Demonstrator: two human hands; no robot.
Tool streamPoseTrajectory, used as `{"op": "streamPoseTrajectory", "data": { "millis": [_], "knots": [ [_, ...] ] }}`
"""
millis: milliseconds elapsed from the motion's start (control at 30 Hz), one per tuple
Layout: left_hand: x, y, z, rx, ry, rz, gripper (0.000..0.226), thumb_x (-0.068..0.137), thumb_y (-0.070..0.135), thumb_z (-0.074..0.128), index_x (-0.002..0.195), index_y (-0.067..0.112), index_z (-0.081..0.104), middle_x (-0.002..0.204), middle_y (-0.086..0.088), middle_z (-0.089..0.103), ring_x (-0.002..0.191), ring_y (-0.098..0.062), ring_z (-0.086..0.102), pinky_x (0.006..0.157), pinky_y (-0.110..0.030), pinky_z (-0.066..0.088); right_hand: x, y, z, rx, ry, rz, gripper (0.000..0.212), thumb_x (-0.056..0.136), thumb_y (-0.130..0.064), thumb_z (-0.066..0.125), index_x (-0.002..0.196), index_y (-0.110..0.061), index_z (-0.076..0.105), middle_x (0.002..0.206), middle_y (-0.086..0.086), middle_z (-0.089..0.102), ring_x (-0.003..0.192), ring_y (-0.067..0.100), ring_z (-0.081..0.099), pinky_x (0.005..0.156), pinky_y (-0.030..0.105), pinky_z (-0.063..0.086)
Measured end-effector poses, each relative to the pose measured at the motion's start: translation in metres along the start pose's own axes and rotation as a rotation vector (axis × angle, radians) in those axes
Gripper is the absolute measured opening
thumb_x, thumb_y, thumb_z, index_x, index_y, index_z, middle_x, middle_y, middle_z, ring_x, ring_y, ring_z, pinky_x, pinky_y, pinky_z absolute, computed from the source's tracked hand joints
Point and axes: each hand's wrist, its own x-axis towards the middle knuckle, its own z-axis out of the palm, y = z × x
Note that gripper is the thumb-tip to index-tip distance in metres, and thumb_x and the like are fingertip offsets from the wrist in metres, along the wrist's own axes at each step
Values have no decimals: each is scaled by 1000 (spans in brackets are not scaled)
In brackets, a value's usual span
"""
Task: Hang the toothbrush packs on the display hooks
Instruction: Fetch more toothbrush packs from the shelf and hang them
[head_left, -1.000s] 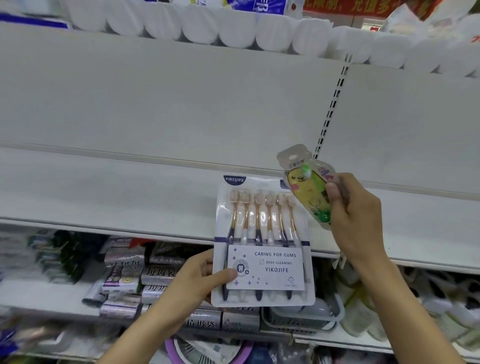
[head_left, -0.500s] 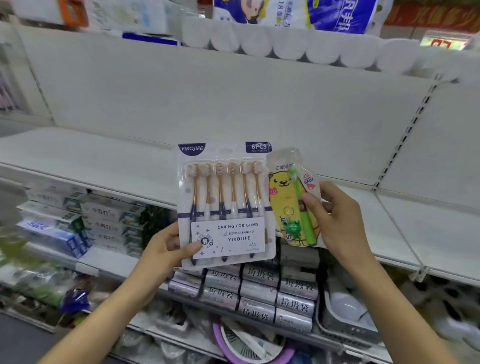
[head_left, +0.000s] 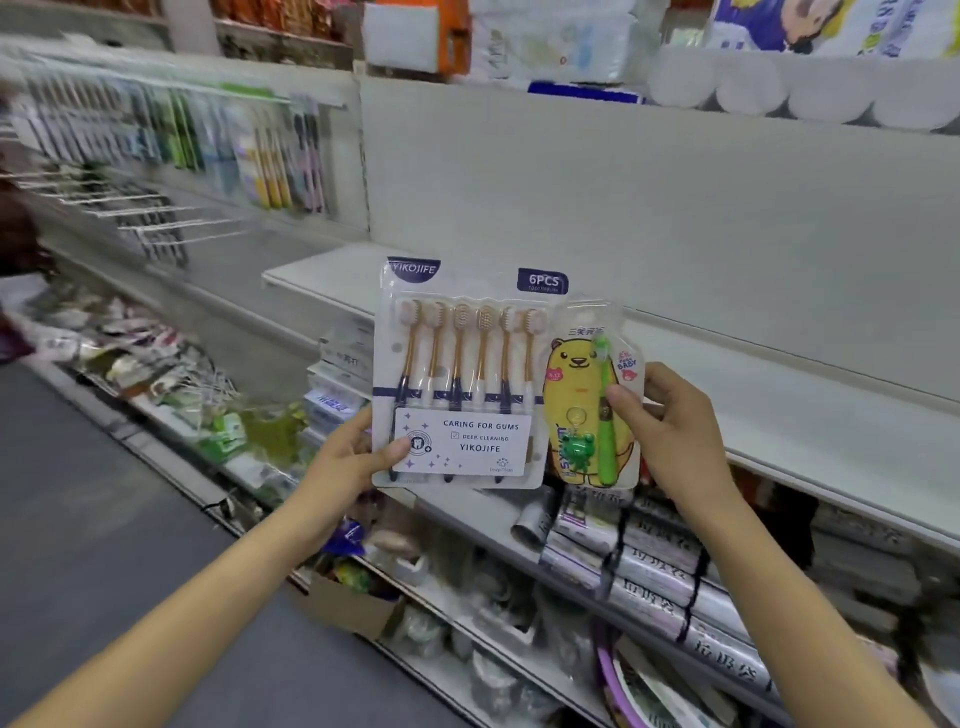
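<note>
Bare metal hooks (head_left: 156, 218) jut out far left, open space in front. Hanging toothbrush packs (head_left: 208, 140) crowd the rail above them. White shelf (head_left: 779, 405) behind both held packs lies bare, w/ stocked shelves below.

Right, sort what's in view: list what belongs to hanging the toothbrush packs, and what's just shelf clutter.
Part of the job:
six-brush pack, held by the left hand
yellow bear kids' pack, held by the right hand
display hooks, far left, blurred

Just lying about:
paper rolls on top
rolled bag packs below
purple hoop
cardboard box
</note>
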Motion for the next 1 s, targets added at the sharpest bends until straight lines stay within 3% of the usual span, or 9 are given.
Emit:
{"op": "streamPoseTrajectory", "data": {
  "millis": [67, 167, 267, 400, 533, 667, 767, 867, 1000],
  "knots": [
    [-5, 2, -35, 24, 51, 3, 37, 93, 4, 61, 122, 28, 61, 106, 14, 76, 98, -5, 71, 77, -19, 57, 4, -9, 36, 44, -29, -2, 12, 98, -11, 61, 108, -11, 68, 98, -8, 74, 86, 1, 70, 68, 19, 57],
    [-13, 0, -83, 44, 110, -6, 38, 94, 5, 60, 127, 24, 60, 117, 6, 73, 109, -14, 68, 91, -30, 56, 9, -22, 86, 79, -74, -18, 12, 98, -12, 60, 108, -10, 68, 98, -9, 74, 86, -2, 69, 67, 15, 55],
    [-23, -3, -125, 37, 169, -8, 37, 96, 9, 60, 129, 26, 58, 121, 8, 71, 113, -12, 66, 92, -28, 55, 14, -31, 132, 133, -124, -19, 12, 98, -11, 61, 108, -10, 67, 95, -10, 75, 87, 2, 71, 73, 21, 59],
    [-30, -11, -174, 47, 249, 1, 42, 96, 11, 60, 136, 26, 56, 131, 5, 66, 125, -19, 60, 107, -48, 45, 26, -38, 187, 162, -217, -39, 12, 97, -12, 62, 108, -13, 67, 101, -3, 76, 94, 12, 72, 81, 32, 59],
    [-29, -19, -214, 40, 379, -1, 37, 95, 8, 61, 128, 25, 62, 125, 5, 70, 118, -19, 64, 106, -50, 46, 47, -39, 240, 184, -307, -59, 14, 97, -11, 62, 109, -15, 68, 105, -1, 76, 98, 16, 71, 85, 37, 57],
    [-17, -26, -252, 77, 462, -2, 33, 94, 6, 63, 123, 20, 67, 116, 0, 74, 111, -25, 68, 97, -42, 52, 74, -42, 293, 212, -379, -90, 15, 97, -10, 61, 110, -12, 68, 103, -3, 76, 97, 12, 71, 78, 24, 56],
    [3, -27, -284, 72, 521, -1, 31, 92, 4, 64, 122, 13, 67, 114, -4, 75, 110, -27, 69, 92, -37, 56, 100, -45, 333, 249, -414, -110, 15, 97, -9, 61, 108, -15, 69, 102, -5, 76, 96, 10, 71, 81, 26, 57],
    [29, -27, -317, 66, 572, 1, 31, 91, 4, 65, 121, 11, 67, 113, -7, 75, 109, -28, 69, 96, -45, 54, 132, -47, 375, 279, -457, -141, 15, 97, -9, 61, 104, -19, 69, 100, -8, 76, 93, 9, 71, 80, 23, 55],
    [69, -22, -362, 71, 646, 17, 31, 87, 8, 71, 118, 13, 69, 110, -8, 75, 110, -33, 68, 97, -52, 51, 181, -49, 427, 322, -496, -153, 11, 97, -10, 62, 105, -13, 68, 99, -2, 76, 91, 13, 71, 76, 21, 53]
  ]
}}
